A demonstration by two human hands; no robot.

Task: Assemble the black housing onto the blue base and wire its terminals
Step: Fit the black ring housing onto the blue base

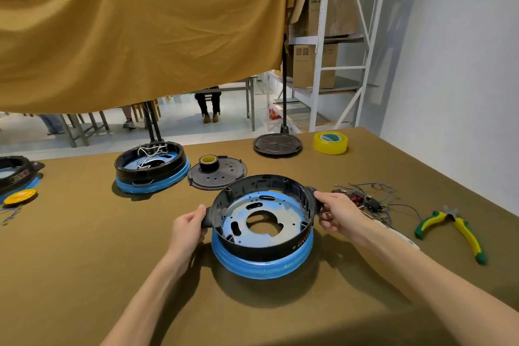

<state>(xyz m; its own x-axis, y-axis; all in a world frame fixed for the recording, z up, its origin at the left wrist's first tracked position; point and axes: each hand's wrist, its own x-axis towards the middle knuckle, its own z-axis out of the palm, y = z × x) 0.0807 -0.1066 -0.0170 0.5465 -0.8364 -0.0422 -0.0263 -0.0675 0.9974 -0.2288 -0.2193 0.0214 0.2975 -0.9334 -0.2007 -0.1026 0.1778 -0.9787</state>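
A black ring-shaped housing (269,247) sits tilted on a round blue base (264,265) in the middle of the table. Its far rim stands higher than the near one. Through the ring shows the base's perforated plate (289,212). My left hand (188,229) grips the housing's left handle tab. My right hand (335,212) grips the tab on the right side. A tangle of thin wires with terminals (368,199) lies on the cloth just right of my right hand.
Green-and-yellow pliers (455,229) lie at the right. Behind are a wired housing on a blue base (151,168), a black disc with a tape roll (216,174), another black disc (277,144), yellow tape (330,142). Another unit (16,174) sits far left.
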